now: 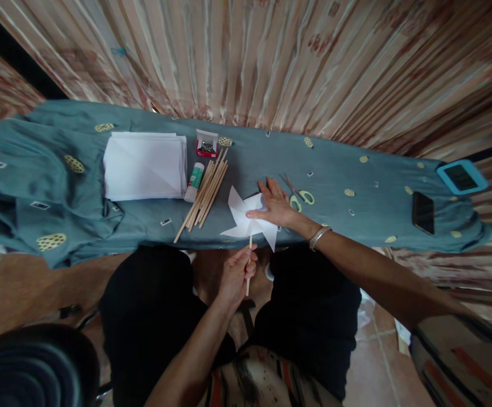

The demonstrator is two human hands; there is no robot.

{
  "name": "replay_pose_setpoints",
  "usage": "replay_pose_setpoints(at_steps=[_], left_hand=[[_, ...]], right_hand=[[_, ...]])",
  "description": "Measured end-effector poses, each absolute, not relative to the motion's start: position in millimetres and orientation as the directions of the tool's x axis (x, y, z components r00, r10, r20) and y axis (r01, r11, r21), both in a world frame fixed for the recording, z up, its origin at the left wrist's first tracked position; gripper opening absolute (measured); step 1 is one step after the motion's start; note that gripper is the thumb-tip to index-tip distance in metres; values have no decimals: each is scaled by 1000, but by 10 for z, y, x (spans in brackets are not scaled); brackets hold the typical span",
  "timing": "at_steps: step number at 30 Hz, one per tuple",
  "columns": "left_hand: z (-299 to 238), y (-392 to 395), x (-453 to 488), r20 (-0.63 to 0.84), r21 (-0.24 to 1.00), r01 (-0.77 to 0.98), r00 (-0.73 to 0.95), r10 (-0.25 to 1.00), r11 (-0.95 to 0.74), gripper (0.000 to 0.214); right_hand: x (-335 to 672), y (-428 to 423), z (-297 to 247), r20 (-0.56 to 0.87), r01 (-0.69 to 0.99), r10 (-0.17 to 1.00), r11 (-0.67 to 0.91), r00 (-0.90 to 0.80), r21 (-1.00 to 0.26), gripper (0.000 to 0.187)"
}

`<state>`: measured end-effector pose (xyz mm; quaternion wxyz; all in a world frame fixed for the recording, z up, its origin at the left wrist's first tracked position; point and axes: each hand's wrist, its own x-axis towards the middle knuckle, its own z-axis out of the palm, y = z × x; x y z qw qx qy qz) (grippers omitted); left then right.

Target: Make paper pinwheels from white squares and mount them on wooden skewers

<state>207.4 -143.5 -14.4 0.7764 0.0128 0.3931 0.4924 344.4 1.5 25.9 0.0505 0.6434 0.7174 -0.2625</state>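
A white paper pinwheel (242, 213) lies at the front edge of the cloth-covered table, its pointed blades spread out. From beneath it a thin wooden stick (248, 285) sticks out toward me, past the table edge. My left hand (238, 270) is closed around that stick below the pinwheel. My right hand (276, 204) rests with spread fingers on the pinwheel's right side, the thumb reaching across to its middle. Whatever lies under the right palm is hidden. Just right of that hand are scissors (297, 195) with pale green handles, their blades pointing away from me.
Left of the pinwheel lie several wooden sticks (207, 195), a glue stick (194, 182), a red box of small metal pins (207, 144) and a stack of white paper (146, 167). At the right are a phone (422, 212) and a blue-framed device (461, 177). Curtains (246, 62) hang behind.
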Motion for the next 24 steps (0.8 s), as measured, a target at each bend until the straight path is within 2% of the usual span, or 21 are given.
replay_pose_setpoints(at_steps=[13,20,24], left_hand=[[-105,-1443,2049,-596,392,-772,202,777,501,42],[-102,-1448,2048,-600,382,-775,206,773,503,33],[-98,-1445,2058,-601,378,-775,211,771,506,34]], right_hand=[[3511,-5,210,-357,934,917,43,-178,-356,115],[3641,45,159,-306,890,928,55,-212,-452,114],[3651,68,199,-334,903,916,62,-220,-424,119]])
